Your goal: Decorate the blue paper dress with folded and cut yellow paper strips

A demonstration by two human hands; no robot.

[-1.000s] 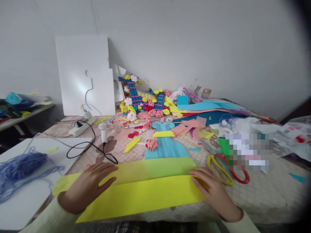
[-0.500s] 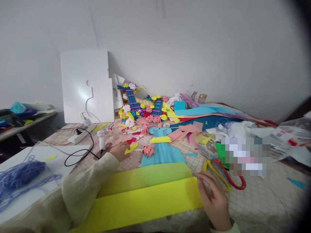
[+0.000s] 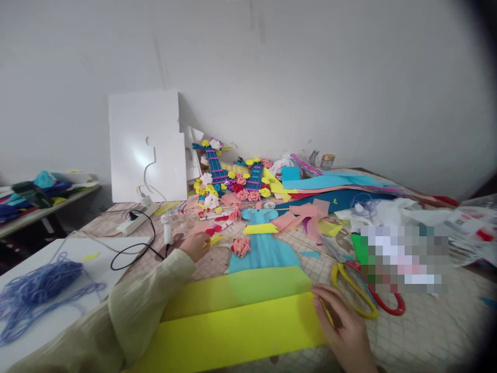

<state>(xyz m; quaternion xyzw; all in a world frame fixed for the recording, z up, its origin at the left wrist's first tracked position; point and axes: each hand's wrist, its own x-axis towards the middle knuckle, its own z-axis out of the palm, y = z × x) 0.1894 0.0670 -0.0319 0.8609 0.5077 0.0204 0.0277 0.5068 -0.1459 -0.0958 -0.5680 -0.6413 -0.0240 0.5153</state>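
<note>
A long folded strip of yellow crepe paper lies across the front of the table. My right hand pinches its right end between thumb and fingers. Farther back, my left hand is closed, with its fingertips on a small yellow paper scrap. Behind the strip lies a blue paper dress shape with a yellow band across its waist. A pink paper flower rests on the dress's left edge. The strip's left end is partly hidden by my left sleeve.
Scissors with red and yellow handles lie beside my right hand. A white glue gun stands left of my left hand, near a power strip. Blue yarn lies at left. Paper flowers and a white board are behind.
My left hand's fingers have curled in at the small yellow scrap. My right hand keeps its pinch on the strip's end. The whole view has shifted slightly.
</note>
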